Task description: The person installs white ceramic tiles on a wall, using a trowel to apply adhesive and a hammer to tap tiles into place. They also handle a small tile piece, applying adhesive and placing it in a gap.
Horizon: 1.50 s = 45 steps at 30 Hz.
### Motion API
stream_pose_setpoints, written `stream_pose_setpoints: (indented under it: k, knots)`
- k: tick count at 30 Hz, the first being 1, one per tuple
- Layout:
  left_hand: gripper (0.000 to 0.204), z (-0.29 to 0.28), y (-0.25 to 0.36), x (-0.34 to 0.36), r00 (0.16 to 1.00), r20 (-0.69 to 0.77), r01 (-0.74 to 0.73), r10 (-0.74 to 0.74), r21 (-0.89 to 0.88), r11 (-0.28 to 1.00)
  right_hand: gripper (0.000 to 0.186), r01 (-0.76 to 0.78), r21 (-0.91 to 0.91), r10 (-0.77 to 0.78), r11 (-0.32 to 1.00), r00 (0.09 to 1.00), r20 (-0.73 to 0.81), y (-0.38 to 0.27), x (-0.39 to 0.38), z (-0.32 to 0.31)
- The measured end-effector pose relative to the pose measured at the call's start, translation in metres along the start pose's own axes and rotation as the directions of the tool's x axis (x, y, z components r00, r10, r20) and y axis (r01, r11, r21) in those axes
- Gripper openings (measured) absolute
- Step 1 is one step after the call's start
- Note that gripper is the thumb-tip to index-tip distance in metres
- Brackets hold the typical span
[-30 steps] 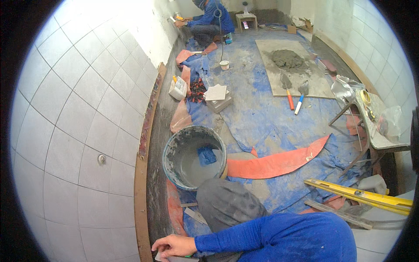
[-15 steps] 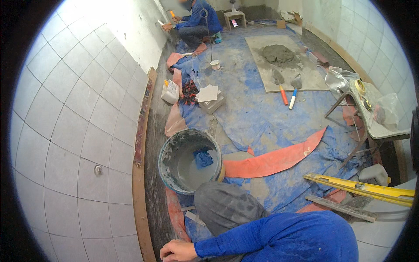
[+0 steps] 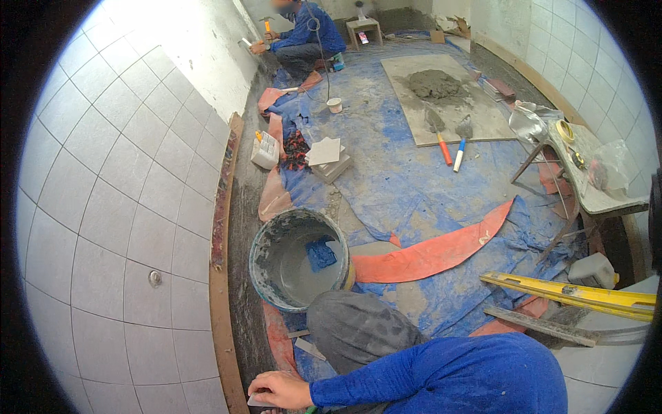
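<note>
My right hand [image 3: 281, 390] reaches in from the right at the lower edge, its blue sleeve stretched across my body. Bent fingers close on a thin pale flat piece [image 3: 260, 401], held low beside the wooden batten [image 3: 222, 303] at the foot of the tiled wall [image 3: 103, 276]. The piece's exact kind does not show. My left hand is not clearly seen; a small skin-toned bit at the bottom edge cannot be made out. In front of my grey-clad knee [image 3: 362, 328] stands a round bucket [image 3: 258, 276] of greyish water with a blue cloth [image 3: 320, 254] in it.
Tiles [image 3: 331, 165] are stacked beyond the bucket, near a white jug [image 3: 265, 150]. Two trowels [image 3: 445, 148] lie by mortar [image 3: 434, 84] on a board. A yellow level [image 3: 572, 295] and a cluttered stool [image 3: 586, 186] are at right. A co-worker [image 3: 303, 41] crouches far left with a hammer.
My right hand has shifted slightly upward, and more of the pale flat piece under its fingers shows. The view has tilted a little. The co-worker's hammer has moved slightly.
</note>
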<state>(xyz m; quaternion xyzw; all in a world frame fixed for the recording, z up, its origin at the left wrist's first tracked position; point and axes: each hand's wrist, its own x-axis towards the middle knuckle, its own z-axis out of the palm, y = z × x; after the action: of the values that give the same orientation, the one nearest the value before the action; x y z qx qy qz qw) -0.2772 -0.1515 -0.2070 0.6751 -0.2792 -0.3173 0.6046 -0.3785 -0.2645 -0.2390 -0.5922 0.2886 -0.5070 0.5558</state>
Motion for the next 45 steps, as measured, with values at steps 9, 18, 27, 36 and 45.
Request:
stream_pose_setpoints:
  k: [9,18,27,36,45]
  knots:
    - [0.029,0.012,0.012,-0.008,0.995,-0.096,0.010,0.008,0.181,0.983,0.024,0.013,-0.024,-0.014,1.000,1.000,-0.019,0.004,-0.001,0.001]
    - [0.023,0.004,0.009,-0.006,0.992,-0.101,-0.054,0.075,0.196,0.979,0.025,-0.009,-0.027,0.008,1.000,1.000,-0.019,0.002,-0.001,0.000]
    - [0.030,0.024,0.011,-0.014,0.982,0.032,-0.188,0.186,0.167,0.968,0.026,-0.030,-0.065,0.029,0.997,0.999,-0.012,0.006,0.001,0.002]
    - [0.047,0.023,-0.006,-0.007,0.959,0.143,-0.279,0.246,0.294,0.914,0.029,-0.054,-0.005,0.054,0.999,0.998,0.033,0.005,-0.002,0.004]
    - [0.044,-0.020,-0.067,0.015,0.977,0.210,0.002,-0.035,0.153,0.988,0.025,-0.098,-0.056,0.108,0.994,0.966,0.233,-0.023,0.006,-0.022]
